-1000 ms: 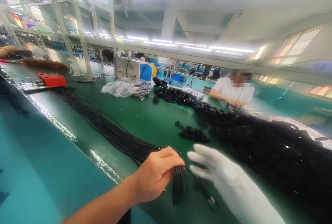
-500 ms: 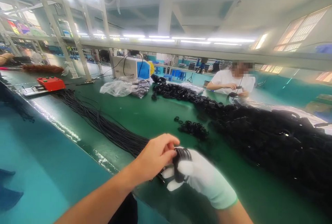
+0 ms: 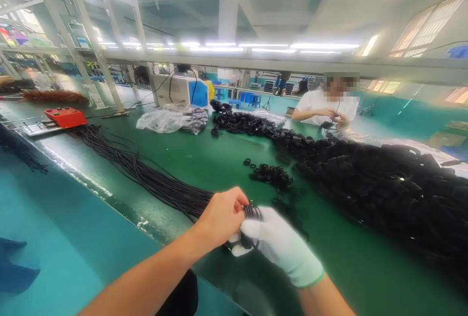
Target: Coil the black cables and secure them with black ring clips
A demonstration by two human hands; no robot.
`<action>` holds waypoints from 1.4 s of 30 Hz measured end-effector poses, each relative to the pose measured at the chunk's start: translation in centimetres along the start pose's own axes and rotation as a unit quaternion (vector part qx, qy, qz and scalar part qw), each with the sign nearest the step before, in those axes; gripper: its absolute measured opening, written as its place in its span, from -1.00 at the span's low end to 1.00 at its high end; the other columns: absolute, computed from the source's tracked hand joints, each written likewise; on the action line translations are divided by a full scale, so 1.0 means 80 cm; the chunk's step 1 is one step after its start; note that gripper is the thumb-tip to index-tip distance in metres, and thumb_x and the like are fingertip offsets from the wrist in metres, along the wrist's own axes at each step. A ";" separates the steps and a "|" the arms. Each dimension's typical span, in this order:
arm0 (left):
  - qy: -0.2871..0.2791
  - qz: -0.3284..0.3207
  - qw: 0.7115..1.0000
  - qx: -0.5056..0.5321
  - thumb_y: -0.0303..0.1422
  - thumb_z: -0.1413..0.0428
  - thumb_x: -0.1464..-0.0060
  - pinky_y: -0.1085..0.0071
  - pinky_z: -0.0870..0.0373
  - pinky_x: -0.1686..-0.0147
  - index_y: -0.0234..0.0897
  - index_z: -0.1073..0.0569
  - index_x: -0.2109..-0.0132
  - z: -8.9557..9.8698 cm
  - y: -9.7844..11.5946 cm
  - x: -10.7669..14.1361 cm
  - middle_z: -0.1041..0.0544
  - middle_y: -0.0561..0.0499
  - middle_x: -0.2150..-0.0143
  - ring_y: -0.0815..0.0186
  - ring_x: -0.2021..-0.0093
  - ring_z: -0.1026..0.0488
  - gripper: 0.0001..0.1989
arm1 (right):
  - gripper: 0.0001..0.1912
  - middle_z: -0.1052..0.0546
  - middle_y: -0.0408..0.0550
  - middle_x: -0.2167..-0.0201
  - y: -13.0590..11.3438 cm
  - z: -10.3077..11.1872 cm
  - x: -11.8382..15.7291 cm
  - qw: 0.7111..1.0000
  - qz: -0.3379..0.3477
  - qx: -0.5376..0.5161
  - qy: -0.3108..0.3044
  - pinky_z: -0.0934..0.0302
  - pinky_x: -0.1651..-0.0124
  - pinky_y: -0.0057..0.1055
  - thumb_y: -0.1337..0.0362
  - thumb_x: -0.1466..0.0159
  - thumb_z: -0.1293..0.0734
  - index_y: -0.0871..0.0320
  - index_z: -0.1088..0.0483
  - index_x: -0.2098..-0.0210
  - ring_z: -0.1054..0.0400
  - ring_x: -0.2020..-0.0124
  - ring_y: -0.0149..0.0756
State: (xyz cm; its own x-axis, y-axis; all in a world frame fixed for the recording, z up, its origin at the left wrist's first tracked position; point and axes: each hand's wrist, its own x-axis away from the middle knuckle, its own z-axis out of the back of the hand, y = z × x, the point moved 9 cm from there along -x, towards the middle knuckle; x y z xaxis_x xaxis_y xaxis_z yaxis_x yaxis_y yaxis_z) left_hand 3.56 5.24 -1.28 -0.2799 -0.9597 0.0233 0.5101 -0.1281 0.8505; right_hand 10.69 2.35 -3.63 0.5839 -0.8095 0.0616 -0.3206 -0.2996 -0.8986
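Observation:
My right hand (image 3: 281,240), in a white knitted glove, grips a small coil of black cable (image 3: 253,212) near the table's front edge. The bare fingers of my left hand (image 3: 223,216) are bent and pressed against the coil's left side, partly hiding it. Just left of my hands ends a long bundle of black cables (image 3: 157,174), lying along the table. Beyond them is a small heap of black rings (image 3: 272,175), with a few loose ones beside it.
A large pile of black coiled cables (image 3: 373,184) covers the right of the green table (image 3: 175,152). A red control box (image 3: 66,117), a clear plastic bag (image 3: 161,120) and a white-and-blue machine (image 3: 179,89) stand farther back. Across the table a person (image 3: 318,104) handles a dark item.
Both hands have shifted slightly left with the coil, and my left fingers sit closer against it. The view has tilted a little. The person opposite has brought their hands together.

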 end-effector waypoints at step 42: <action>0.004 -0.104 0.984 -0.145 -0.52 0.03 0.09 0.50 -0.26 0.37 -0.23 -0.49 0.34 -0.025 -0.004 -0.012 -0.51 0.08 0.41 0.36 0.39 -0.39 -0.77 | -0.68 -0.45 0.01 0.45 0.059 0.031 0.003 0.996 -0.067 -0.058 0.015 -0.30 0.63 -0.51 0.26 -0.01 -0.43 0.33 -0.38 0.30 -0.30 0.58 -0.45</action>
State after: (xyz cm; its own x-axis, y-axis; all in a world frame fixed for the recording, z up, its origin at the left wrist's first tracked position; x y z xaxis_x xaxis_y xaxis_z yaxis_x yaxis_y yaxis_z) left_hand 5.28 5.68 -2.66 -0.3967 -0.9072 -0.1400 0.6535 -0.3862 0.6510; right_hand 11.20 1.99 -8.94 0.6057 -0.7722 0.1920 -0.3264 -0.4611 -0.8252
